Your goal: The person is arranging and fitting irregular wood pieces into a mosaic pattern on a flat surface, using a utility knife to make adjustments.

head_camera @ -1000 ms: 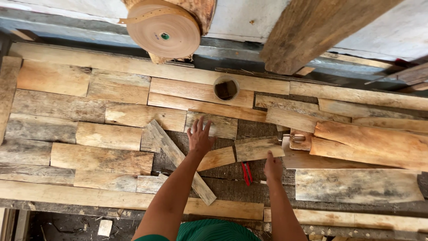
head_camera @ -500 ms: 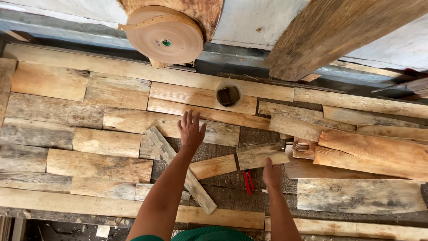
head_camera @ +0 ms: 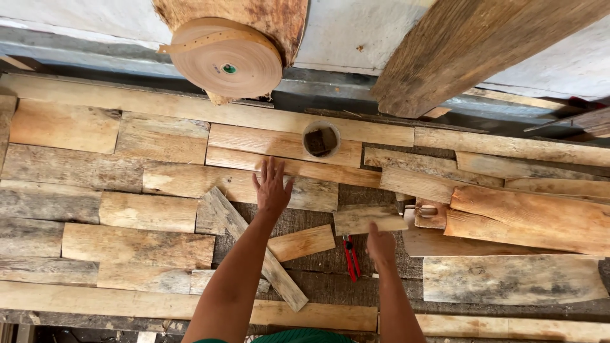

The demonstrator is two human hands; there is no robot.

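My left hand (head_camera: 272, 187) lies flat with fingers spread on a pale wood strip (head_camera: 279, 181) in the patchwork of wood pieces. My right hand (head_camera: 380, 243) rests at the near edge of a short grey block (head_camera: 365, 219); whether it grips the block is unclear. A small tan wedge piece (head_camera: 304, 242) lies between my arms. A long grey slat (head_camera: 254, 244) runs diagonally under my left forearm. A red-handled tool (head_camera: 350, 256) lies beside my right wrist.
A big roll of brown veneer tape (head_camera: 225, 60) hangs on the wall above. A small round cup (head_camera: 321, 139) sits on the boards. A thick beam (head_camera: 470, 44) leans at upper right. Long orange-brown boards (head_camera: 527, 216) lie at right.
My left hand has slid farther up, from the diagonal slat's top end onto the pale strip. My right hand stays by the grey block.
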